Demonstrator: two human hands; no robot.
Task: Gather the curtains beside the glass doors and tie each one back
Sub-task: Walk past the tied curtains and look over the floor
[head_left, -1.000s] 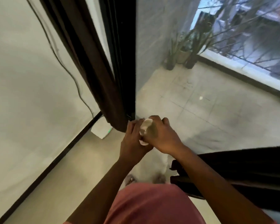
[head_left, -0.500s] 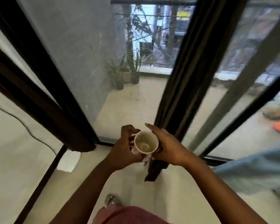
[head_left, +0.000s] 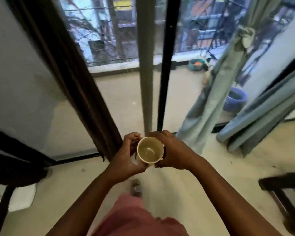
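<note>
Dark brown curtain (head_left: 71,79) at left, heavy folds, hanging loose beside glass doors (head_left: 124,103). Centre: left hand (head_left: 128,157) and right hand (head_left: 174,152), fingers curled around round pale cup (head_left: 150,150). Right: grey-green curtain (head_left: 216,89), soft, knotted high.

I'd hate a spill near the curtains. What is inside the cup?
The cup held between both hands looks empty: bare pale greenish bottom and walls, no visible liquid. Its underside and outer sides are hidden by the hands.
</note>
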